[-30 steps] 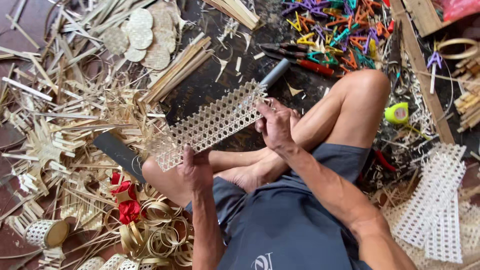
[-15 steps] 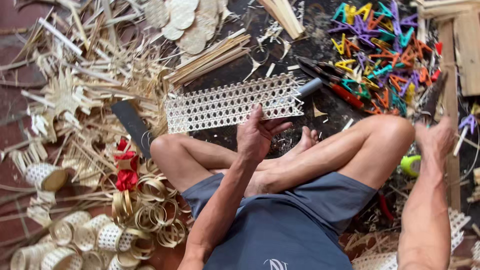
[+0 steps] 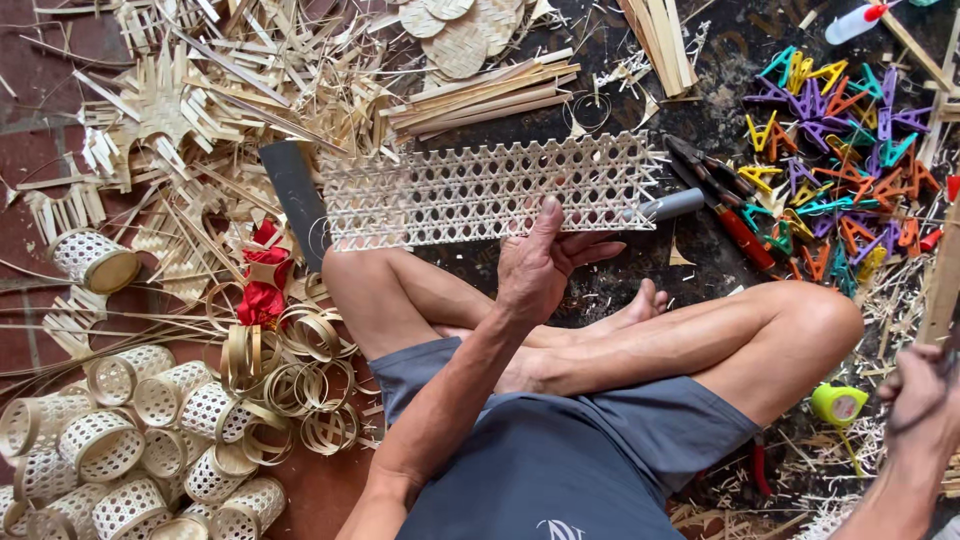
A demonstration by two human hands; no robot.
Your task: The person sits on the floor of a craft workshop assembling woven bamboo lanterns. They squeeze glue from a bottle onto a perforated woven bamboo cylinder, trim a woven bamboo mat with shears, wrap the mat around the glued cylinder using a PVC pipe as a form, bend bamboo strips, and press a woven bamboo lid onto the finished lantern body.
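Across the frame's upper middle lies a woven bamboo lattice strip (image 3: 490, 190), flat and unrolled; the left hand (image 3: 535, 265) grips its lower edge. At lower right, the right hand (image 3: 920, 395) looks clenched, contents unclear. Finished lattice cylinders (image 3: 120, 450) crowd lower left.

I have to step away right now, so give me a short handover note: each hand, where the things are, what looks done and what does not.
Left hand: holds the near edge of the long pale woven lattice strip, which lies flat across the floor beyond the knees.
Right hand: out at the right edge of the view, closed; what it grips cannot be told.
Nearby: grey-handled tool at the strip's right end, heap of coloured plastic clips further right.
Done: small woven lattice baskets piled at lower left.
Left: the strip is flat, not formed into a ring.
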